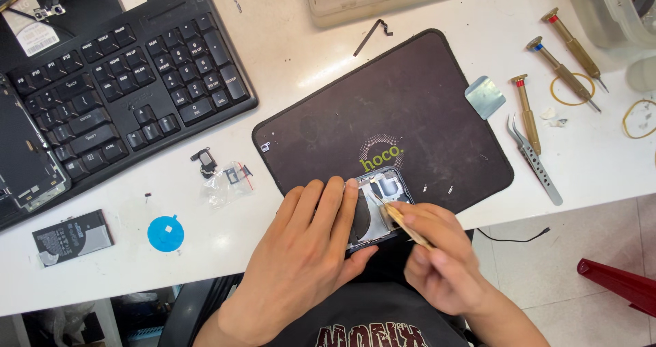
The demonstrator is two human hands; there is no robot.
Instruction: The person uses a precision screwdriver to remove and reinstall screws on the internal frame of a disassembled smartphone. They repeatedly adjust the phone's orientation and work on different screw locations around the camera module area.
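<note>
Viewpoint: a head camera looked straight down at a white worktable (pixel 287 39).
Left hand: the left hand (pixel 307 244) lay flat with fingers together, pressing on the left side of an opened phone (pixel 383 200).
Right hand: the right hand (pixel 437 251) pinched a slim brass-coloured tool (pixel 403 224) between thumb and fingers, its tip touching the phone's inner parts.
Phone: it sat at the near edge of a dark work mat (pixel 410 108), partly hidden by both hands.
Mat label: a small yellow-green logo (pixel 381 159) was printed on the mat just beyond the phone.
Small package: a clear plastic bag (pixel 229 181) holding small parts lay left of the mat.
Sticker: a round blue sticker (pixel 166 233) lay near the left, beside a flat dark rectangular battery (pixel 72 237) bearing a white label.
Keyboard: a black keyboard (pixel 123 80) filled the far left.
Tools: three brass screwdrivers (pixel 560 67) and steel tweezers (pixel 536 162) lay to the right of the mat.
</note>
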